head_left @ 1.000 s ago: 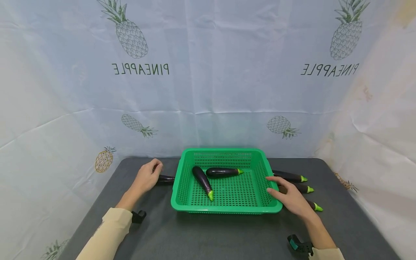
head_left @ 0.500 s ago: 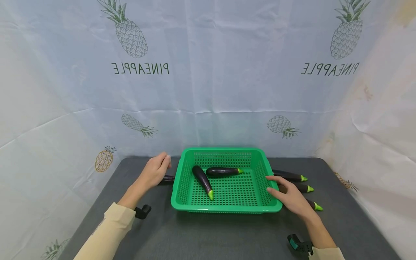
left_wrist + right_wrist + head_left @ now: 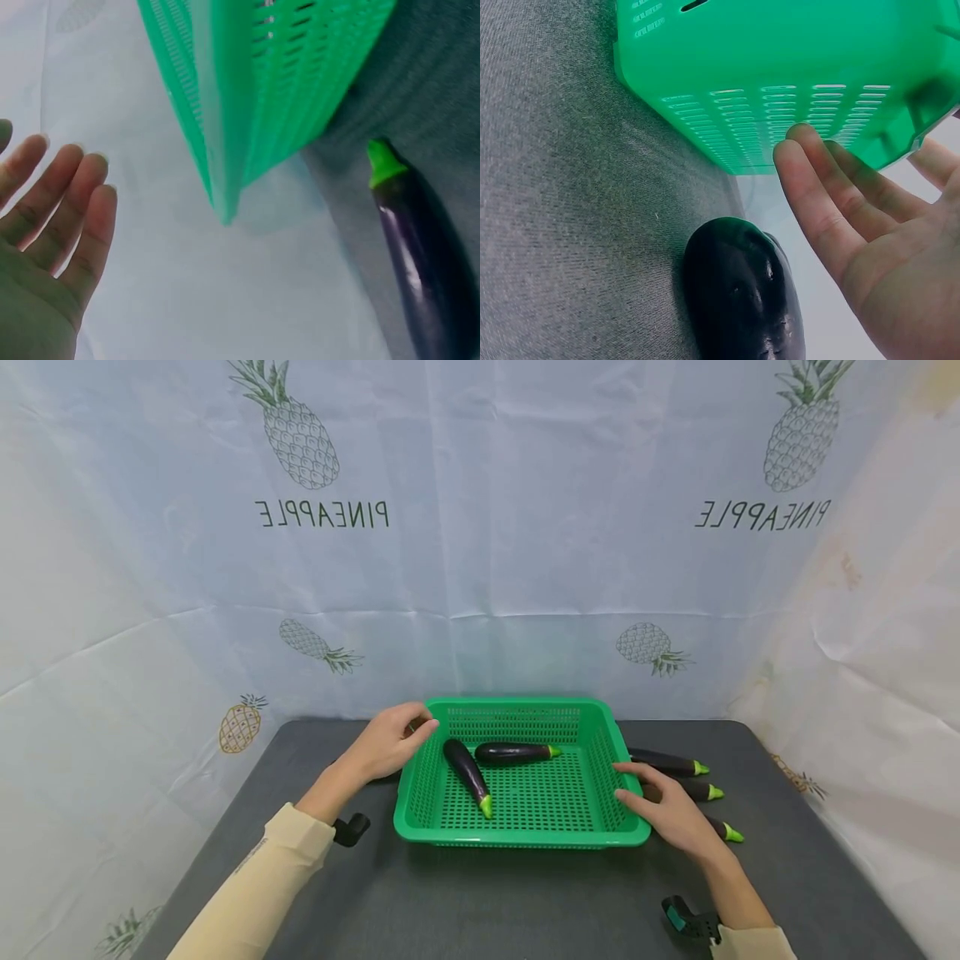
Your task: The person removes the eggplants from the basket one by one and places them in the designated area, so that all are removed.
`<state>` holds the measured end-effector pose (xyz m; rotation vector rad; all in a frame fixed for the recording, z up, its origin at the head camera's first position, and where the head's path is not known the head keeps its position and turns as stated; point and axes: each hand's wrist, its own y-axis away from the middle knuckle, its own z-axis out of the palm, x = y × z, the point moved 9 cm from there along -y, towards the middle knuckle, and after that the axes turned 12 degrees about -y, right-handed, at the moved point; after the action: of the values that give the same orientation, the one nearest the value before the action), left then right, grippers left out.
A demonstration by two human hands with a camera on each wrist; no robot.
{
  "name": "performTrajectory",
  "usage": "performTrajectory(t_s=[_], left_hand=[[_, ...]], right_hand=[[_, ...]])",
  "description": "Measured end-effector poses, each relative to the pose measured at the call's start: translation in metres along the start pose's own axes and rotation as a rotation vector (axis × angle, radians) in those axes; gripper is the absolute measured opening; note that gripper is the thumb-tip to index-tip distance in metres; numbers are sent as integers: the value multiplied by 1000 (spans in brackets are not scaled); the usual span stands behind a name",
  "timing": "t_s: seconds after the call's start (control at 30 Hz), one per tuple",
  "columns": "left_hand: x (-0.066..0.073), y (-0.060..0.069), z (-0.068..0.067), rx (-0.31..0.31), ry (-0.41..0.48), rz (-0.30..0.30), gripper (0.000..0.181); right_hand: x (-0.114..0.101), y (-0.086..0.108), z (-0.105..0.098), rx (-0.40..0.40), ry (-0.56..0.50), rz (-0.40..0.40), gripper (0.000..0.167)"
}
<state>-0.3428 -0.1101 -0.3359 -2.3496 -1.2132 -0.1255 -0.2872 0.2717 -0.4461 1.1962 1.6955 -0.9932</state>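
A green perforated plastic basket (image 3: 521, 840) stands on the dark table, with one eggplant lying lengthwise (image 3: 467, 772) and another lying crosswise (image 3: 513, 754) inside. My left hand (image 3: 386, 743) hovers by its left rim, holding nothing; the left wrist view shows its fingers (image 3: 73, 196) spread and nearly straight, apart from the basket. Below it lies another eggplant (image 3: 420, 255), mostly hidden in the head view. My right hand (image 3: 671, 810) holds the right rim, thumb and index finger over the edge, other fingers (image 3: 817, 202) along the outer wall.
Several eggplants lie on the table right of the basket, including a far one (image 3: 671, 763) and a near one (image 3: 727, 830), partly covered by the rim and right hand. A pineapple-print curtain (image 3: 480, 568) hangs behind the table (image 3: 480, 910).
My left hand has moved right and a little away from me, from over the left eggplant to the basket's left rim, its fingers loosening. Right hand and basket have stayed put.
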Motion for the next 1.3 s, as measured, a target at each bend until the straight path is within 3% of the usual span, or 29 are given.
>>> performTrajectory(t_s=[0.43,0.7,1.0,1.3], left_hand=[[43,-37,11,-83,-26,92,16],[59,-59,24,-114,-34,108,21],[61,-81,57,-171,-19,87,27],[56,-90,92,-261,-11,32,32]], right_hand=[[-1,-2,-4,6,7,1,53],[-1,-2,-4,3,3,3,53],[-3,1,-3,1,-2,-1,52],[-3,1,0,-1,-25,3,51]])
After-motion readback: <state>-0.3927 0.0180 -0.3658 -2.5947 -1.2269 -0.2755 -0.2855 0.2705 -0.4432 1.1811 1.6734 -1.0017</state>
